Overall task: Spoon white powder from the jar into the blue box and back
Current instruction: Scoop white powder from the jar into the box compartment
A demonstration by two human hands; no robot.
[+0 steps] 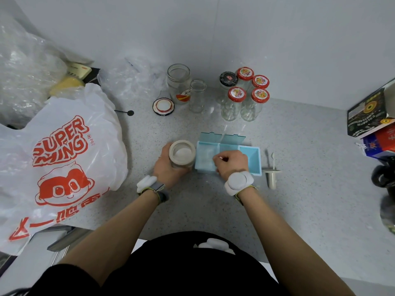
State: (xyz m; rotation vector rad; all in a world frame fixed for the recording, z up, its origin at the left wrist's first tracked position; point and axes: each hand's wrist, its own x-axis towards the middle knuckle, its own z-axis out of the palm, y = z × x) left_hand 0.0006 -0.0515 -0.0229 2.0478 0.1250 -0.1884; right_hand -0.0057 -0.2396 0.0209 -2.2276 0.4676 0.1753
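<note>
An open jar [182,153] with a cream rim and white powder inside stands on the counter, gripped from the left by my left hand [165,162]. Right beside it lies the light blue box [250,155], its lid open at the back, with three compartments. My right hand [232,162] hovers over the box's middle and left compartments, fingers pinched together as if on a small spoon; the spoon itself is hidden. White powder seems to lie in the left compartment [205,157].
A cream lid piece with a small spoon [271,169] lies right of the box. Empty glass jars [179,82], red-lidded bottles [245,92] and a loose lid [163,106] stand behind. A large plastic bag [59,157] fills the left; boxes [372,116] sit at right.
</note>
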